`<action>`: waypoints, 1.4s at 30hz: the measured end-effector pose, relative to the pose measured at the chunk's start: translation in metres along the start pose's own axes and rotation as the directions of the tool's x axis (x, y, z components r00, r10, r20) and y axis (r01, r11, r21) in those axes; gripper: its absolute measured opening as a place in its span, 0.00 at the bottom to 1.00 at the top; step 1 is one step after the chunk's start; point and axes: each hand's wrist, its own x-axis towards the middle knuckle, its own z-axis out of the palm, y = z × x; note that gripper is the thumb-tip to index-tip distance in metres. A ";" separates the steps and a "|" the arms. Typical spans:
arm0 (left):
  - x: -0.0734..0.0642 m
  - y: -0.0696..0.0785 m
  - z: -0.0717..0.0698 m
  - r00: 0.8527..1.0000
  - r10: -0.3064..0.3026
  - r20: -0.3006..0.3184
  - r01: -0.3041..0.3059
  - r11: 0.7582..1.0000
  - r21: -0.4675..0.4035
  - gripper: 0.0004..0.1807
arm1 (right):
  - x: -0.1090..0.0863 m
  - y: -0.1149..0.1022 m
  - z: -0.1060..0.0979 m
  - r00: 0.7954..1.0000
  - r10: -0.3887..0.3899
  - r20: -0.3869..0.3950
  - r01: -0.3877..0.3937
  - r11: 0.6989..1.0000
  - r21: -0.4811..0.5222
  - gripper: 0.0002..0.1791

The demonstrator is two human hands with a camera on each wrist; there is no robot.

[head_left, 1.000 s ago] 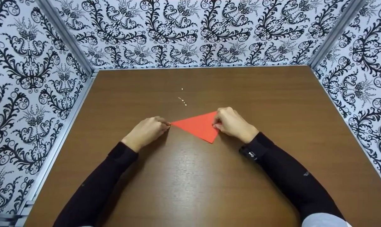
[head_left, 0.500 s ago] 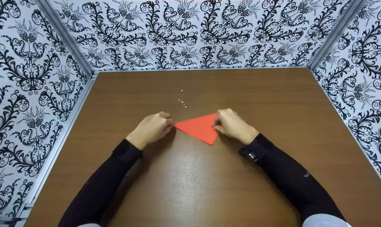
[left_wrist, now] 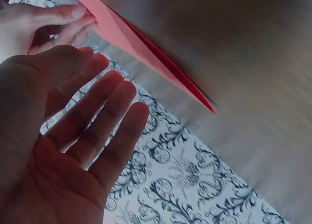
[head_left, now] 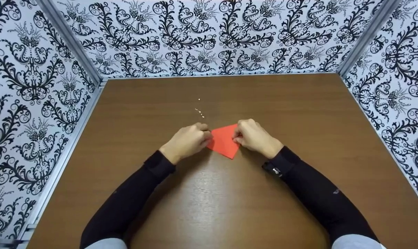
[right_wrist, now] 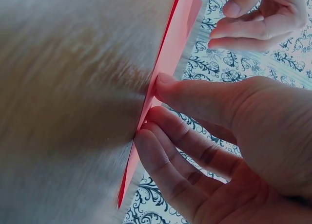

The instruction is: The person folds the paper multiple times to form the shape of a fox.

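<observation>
A folded piece of red-orange paper [head_left: 224, 141] lies on the table between both hands. Its layers show slightly parted along the edge in the left wrist view. My right hand [head_left: 255, 136] pinches the paper's right side, thumb on its face and fingertips at the edge in the right wrist view. My left hand [head_left: 190, 140] hovers by the left part of the paper and covers its left corner in the head view. Seen from the left wrist, this hand [left_wrist: 83, 131] has loosely extended fingers, with nothing between thumb and fingers.
The brown wooden table [head_left: 209, 207] has several small pale marks [head_left: 200, 112] beyond the paper. Patterned black-and-white walls [head_left: 202, 38] with metal frame posts [head_left: 368, 38] enclose its back and sides.
My left hand has left the paper's left corner and moved right, over the paper. My right hand and the paper have stayed in place.
</observation>
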 end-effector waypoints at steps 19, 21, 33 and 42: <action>0.020 0.022 0.024 0.993 -0.057 0.099 0.052 0.997 0.049 0.09 | 0.001 -0.002 0.001 1.000 -0.007 -0.009 0.007 1.000 0.010 0.06; 0.019 0.023 0.025 0.993 -0.060 0.097 0.055 0.997 0.052 0.09 | 0.001 -0.002 0.001 1.000 -0.007 -0.008 0.008 1.000 0.010 0.06; 0.021 0.021 0.025 0.993 -0.053 0.104 0.052 0.999 0.011 0.08 | 0.000 0.000 0.000 1.000 -0.027 -0.011 0.027 1.000 -0.011 0.06; 0.021 0.019 0.027 0.995 -0.024 0.094 0.028 0.999 -0.037 0.09 | -0.005 -0.002 0.001 0.999 -0.038 -0.014 0.038 0.999 -0.023 0.04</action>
